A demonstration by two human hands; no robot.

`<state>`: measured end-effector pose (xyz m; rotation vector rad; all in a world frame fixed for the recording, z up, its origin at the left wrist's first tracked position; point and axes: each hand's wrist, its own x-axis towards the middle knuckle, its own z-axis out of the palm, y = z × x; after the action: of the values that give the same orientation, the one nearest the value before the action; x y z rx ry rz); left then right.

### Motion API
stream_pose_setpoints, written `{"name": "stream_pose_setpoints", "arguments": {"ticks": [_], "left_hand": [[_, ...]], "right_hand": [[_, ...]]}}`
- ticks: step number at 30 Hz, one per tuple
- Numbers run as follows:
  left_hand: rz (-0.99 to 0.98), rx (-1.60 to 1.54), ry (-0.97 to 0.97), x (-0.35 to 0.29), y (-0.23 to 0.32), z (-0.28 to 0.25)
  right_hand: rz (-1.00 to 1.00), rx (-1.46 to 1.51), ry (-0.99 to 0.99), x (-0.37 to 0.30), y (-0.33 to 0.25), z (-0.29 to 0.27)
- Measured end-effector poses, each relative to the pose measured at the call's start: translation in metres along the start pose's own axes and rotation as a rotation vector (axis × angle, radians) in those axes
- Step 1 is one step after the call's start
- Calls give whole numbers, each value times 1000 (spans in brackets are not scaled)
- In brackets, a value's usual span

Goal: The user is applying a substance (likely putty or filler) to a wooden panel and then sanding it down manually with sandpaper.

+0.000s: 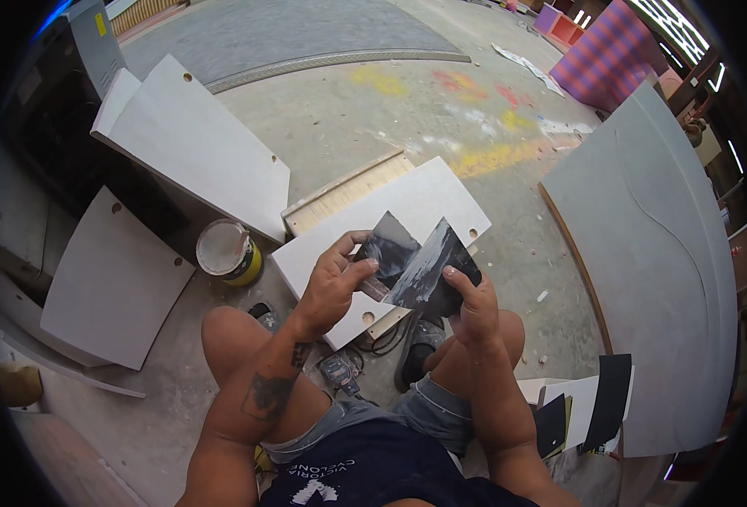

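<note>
My left hand point(329, 286) grips a flat dark square filler spreader point(393, 237), its face smeared with grey paste. Fingers lie behind it and the thumb rests on its near edge. In my right hand point(475, 304) is a second black spreader point(449, 253), with a thick pale grey streak of paste along one side. The two blades meet or overlap at their lower edges. Both hands are closed, over a white panel point(441, 190) with round holes, which lies between my knees on a wooden support point(352, 196).
An open can point(242, 269) of pale paste stands left of the panel. White panels point(196, 139) point(107, 283) lean at left, a large grey curved panel point(644, 245) at right. A corded power tool point(339, 372) lies between my feet. Black sheets point(607, 401) stand at lower right.
</note>
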<state>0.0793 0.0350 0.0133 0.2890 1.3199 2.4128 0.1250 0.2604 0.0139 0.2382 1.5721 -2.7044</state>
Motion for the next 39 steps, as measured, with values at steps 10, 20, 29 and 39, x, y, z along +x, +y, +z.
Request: {"name": "stream_pose_setpoints", "arguments": {"ticks": [10, 20, 29, 39], "left_hand": [[89, 436, 46, 1, -30, 6], [211, 694, 6, -1, -53, 7], [129, 645, 16, -8, -58, 11], [102, 834, -85, -11, -52, 3]], "right_hand": [[51, -14, 58, 14, 27, -15], [128, 26, 113, 11, 34, -25], [158, 33, 81, 6, 31, -26], [233, -23, -32, 1, 29, -28]]}}
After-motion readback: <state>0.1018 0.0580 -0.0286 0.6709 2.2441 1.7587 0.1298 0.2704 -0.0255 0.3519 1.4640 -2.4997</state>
